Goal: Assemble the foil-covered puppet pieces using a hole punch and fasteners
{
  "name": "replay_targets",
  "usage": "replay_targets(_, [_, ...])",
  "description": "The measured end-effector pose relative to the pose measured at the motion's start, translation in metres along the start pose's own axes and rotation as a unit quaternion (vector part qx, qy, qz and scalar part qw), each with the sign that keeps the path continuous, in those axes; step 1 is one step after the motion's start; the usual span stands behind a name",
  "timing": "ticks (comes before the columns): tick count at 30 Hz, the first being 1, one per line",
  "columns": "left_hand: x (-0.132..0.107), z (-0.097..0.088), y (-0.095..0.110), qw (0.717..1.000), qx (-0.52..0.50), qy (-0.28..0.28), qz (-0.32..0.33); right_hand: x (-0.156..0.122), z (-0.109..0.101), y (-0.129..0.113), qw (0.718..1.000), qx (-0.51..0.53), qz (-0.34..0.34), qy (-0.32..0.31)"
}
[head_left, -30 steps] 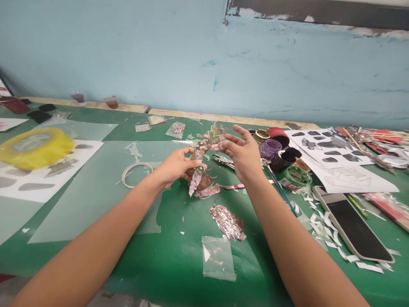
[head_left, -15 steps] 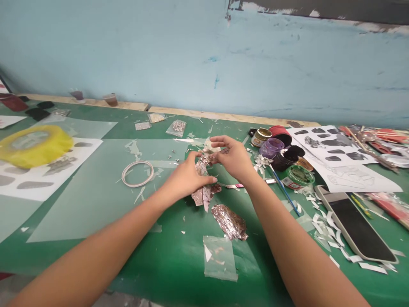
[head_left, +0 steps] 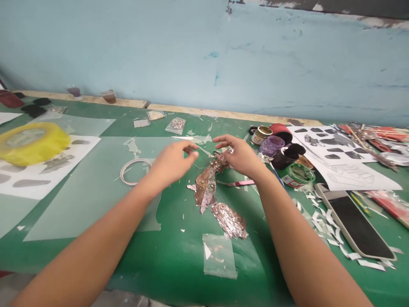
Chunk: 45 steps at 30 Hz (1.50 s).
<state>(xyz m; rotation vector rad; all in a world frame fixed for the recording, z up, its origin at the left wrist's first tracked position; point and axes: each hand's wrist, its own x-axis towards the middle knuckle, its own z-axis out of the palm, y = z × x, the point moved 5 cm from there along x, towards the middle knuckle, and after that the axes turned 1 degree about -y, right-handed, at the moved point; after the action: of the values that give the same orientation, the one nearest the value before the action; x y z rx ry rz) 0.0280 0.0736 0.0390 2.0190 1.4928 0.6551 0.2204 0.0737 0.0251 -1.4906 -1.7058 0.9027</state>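
Observation:
My right hand [head_left: 239,157] pinches the upper end of a crinkled, copper-coloured foil ornament [head_left: 204,183] with shiny studs; its other fingers stretch out above. The ornament's leaf-like lower pieces hang toward the table, and my fingers hide part of its top. My left hand [head_left: 172,164] is off to the left of the ornament, thumb and fingers slightly apart, with nothing visible between them. Below the ornament lies a separate piece of copper foil [head_left: 229,220]. Nearer me is a small clear plastic bag [head_left: 220,256]. Beside my left wrist lies a white tape ring [head_left: 123,172].
Paint jars [head_left: 271,146] cluster on the right, near a phone [head_left: 354,224] and white paper scraps [head_left: 332,232]. Printed sheets [head_left: 345,177] lie behind the phone. A yellow tape roll [head_left: 57,147] sits on the left. Small bags of beads [head_left: 176,125] lie toward the wall.
My left hand has let go of the ornament and moved left. My right hand keeps hold of it, shifted slightly right, and more of the ornament shows.

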Motion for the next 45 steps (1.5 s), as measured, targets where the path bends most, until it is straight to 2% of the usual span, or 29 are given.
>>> replay_targets(3, [0.010,-0.022,-0.011,0.999,0.012,0.031,-0.026,0.000,0.003,0.001,0.999,-0.036,-0.008,0.009])
replay_targets(5, [0.013,-0.026,-0.016,0.998,0.055,0.018,-0.036,0.000,0.005,0.002,0.998,-0.046,-0.016,0.027])
replay_targets(7, [0.014,-0.021,-0.017,0.995,0.089,-0.012,-0.030,0.001,0.007,0.002,0.997,-0.039,-0.030,0.052])
replay_targets(10, [0.010,-0.005,-0.009,0.994,0.085,-0.058,0.028,0.004,0.010,0.003,0.996,0.023,-0.047,0.073])
replay_targets(12, [0.007,0.003,-0.002,0.995,0.064,-0.049,0.051,0.005,0.011,0.003,0.991,0.097,-0.048,0.077])
replay_targets(15, [0.004,0.011,-0.003,0.999,0.036,-0.003,0.013,0.005,0.011,-0.001,0.978,0.192,-0.053,0.068])
replay_targets(18, [0.004,0.018,-0.008,0.999,-0.009,-0.004,-0.031,0.002,0.014,-0.010,0.971,0.227,-0.066,0.030])
replay_targets(20, [0.004,0.017,-0.005,0.999,-0.034,0.030,-0.003,-0.001,0.018,-0.016,0.974,0.215,-0.071,0.002])
replay_targets(22, [0.004,0.014,0.001,0.995,-0.035,0.074,0.065,-0.004,0.023,-0.020,0.980,0.185,-0.069,-0.018])
replay_targets(24, [0.003,0.013,0.007,0.988,-0.020,0.083,0.125,-0.006,0.028,-0.023,0.985,0.158,-0.063,-0.036])
replay_targets(26, [0.003,0.014,0.008,0.987,-0.004,0.078,0.143,-0.008,0.033,-0.026,0.986,0.147,-0.057,-0.049])
replay_targets(33, [0.001,0.019,0.009,0.984,0.003,0.076,0.164,-0.011,0.037,-0.027,0.981,0.180,-0.050,-0.048])
replay_targets(36, [0.003,0.023,0.007,0.987,-0.038,0.075,0.136,-0.010,0.039,-0.028,0.981,0.178,-0.056,-0.059])
replay_targets(39, [0.008,0.023,0.000,0.991,-0.074,0.066,0.095,-0.008,0.027,-0.028,0.990,0.121,-0.070,-0.011])
replay_targets(42, [0.015,0.017,-0.007,0.991,-0.107,0.050,0.069,-0.014,0.003,-0.032,0.994,-0.006,-0.093,0.053])
replay_targets(43, [0.016,0.015,-0.009,0.990,-0.115,0.046,0.065,-0.017,0.000,-0.033,0.994,-0.047,-0.090,0.032])
replay_targets(45, [0.019,0.009,-0.012,0.987,-0.138,0.045,0.064,-0.025,0.003,-0.028,0.991,-0.098,-0.059,-0.070])
